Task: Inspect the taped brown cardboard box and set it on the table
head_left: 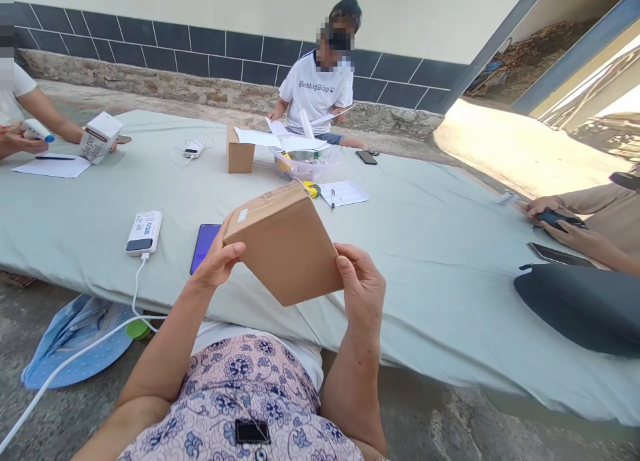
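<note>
Between my two hands a brown cardboard box (287,244) is held up, tilted, above the near edge of the table. My left hand (219,258) grips its left side, thumb on the near face and fingers behind. On the lower right corner, my right hand (361,278) pinches the box with thumb and fingers. A small white label and some dark marks show on the box's upper face. Partly behind my left hand lies a phone with a purple screen (204,242). Left of it is a white power bank (143,233) with a white cable plugged in.
A light green cloth (420,248) covers the table. Across it stand another cardboard box (240,156) and a clear plastic basin (325,161), near a seated person with papers. People at left and right handle other things. A dark cap (580,308) lies at right; a blue hat (80,344) is below left.
</note>
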Demonstrator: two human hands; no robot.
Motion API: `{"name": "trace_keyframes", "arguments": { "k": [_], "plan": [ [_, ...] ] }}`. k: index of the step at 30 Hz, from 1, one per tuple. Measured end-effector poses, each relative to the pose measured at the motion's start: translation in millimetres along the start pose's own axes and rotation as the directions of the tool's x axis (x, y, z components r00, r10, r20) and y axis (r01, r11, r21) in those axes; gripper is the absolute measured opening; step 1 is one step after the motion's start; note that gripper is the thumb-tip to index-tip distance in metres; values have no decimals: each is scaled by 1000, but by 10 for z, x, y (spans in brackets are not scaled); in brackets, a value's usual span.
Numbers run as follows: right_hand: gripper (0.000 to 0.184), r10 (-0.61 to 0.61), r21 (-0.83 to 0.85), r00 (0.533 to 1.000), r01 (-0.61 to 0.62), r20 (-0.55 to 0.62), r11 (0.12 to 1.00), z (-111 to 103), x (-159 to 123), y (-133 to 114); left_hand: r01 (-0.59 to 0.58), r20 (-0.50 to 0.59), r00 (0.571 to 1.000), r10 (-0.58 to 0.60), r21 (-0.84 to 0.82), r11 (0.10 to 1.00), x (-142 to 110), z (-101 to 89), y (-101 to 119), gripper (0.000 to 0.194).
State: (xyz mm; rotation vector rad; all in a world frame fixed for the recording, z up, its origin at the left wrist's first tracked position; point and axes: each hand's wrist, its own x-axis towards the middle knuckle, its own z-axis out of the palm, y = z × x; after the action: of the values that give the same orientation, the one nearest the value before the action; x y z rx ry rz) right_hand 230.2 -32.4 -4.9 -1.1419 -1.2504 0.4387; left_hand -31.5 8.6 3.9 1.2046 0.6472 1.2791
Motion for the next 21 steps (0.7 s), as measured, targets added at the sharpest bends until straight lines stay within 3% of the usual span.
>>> {"name": "trace_keyframes", "arguments": {
  "k": [5,10,15,21],
  "plan": [
    [29,-45,-28,998,43,-51,999,2,15,31,-7,-85,996,-1,-91,996,30,-141,-116,78],
    [44,37,8,996,-36,-84,999,27,7,42,55,-156,982,-107,-304,951,52,-14,-131,73],
    [83,126,94,991,-131,50,987,41,-15,134,139,-133,965,-227,-473,870,68,117,-147,63],
    [112,54,62,980,-67,192,996,82,-38,155,213,-151,925,-350,-558,802,81,127,-148,60]
  ]
}}
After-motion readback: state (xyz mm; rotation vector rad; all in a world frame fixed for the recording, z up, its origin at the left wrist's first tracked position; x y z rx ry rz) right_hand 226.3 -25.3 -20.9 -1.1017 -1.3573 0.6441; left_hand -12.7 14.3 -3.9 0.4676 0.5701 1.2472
